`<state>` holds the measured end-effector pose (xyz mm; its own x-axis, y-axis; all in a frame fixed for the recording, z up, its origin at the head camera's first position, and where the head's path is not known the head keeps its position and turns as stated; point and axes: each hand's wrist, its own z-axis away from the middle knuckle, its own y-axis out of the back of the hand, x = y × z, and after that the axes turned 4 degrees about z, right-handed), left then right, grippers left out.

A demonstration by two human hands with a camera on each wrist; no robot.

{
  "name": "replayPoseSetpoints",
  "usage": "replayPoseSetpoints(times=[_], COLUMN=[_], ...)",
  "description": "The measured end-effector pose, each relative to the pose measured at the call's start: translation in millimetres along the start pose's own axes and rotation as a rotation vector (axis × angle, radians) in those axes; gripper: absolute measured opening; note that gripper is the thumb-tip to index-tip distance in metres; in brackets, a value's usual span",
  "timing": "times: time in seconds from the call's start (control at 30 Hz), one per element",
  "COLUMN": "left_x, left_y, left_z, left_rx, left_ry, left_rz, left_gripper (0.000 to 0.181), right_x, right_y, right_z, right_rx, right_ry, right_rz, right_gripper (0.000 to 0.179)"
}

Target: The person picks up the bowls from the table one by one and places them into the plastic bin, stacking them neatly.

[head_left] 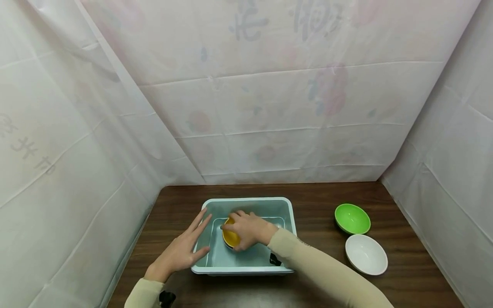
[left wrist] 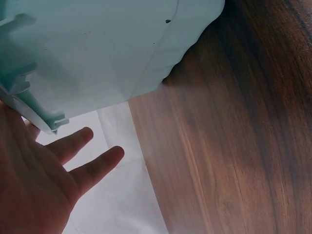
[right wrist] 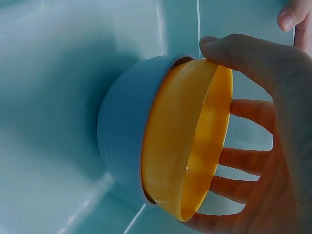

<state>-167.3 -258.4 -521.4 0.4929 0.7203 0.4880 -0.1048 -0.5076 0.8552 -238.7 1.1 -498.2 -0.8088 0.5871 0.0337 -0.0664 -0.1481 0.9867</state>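
Observation:
My right hand (head_left: 251, 231) reaches into a pale blue-green plastic basin (head_left: 239, 270) and holds a yellow bowl (right wrist: 170, 141) by its rim, thumb on one side and fingertips spread along the other. That bowl sits slightly tilted inside a blue bowl (right wrist: 124, 122), which rests on the basin floor. At the basin's left rim is my left hand (head_left: 180, 253), its fingers straight and spread. The left wrist view has this hand beside the basin's outer wall (left wrist: 102, 53), with some fingers hidden behind the rim.
To the right of the basin, a green bowl (head_left: 352, 219) and a white bowl (head_left: 366, 255) stand close together on the dark wooden table (head_left: 316, 205). White printed sheeting (head_left: 269, 149) hangs behind the table and on both sides.

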Motion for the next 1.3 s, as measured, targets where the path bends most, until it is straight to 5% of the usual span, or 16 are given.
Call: replayPoseSetpoints(times=[1.3], left_x=[2.0], left_y=[1.2], left_z=[1.3], left_rx=[0.010], left_ry=[0.003], left_rz=[-0.006], left_gripper=[0.081], right_x=[0.9], right_y=[-8.1], right_z=[-7.9], right_rx=[0.022], right_ry=[0.035], right_rz=[0.114], right_gripper=[0.075])
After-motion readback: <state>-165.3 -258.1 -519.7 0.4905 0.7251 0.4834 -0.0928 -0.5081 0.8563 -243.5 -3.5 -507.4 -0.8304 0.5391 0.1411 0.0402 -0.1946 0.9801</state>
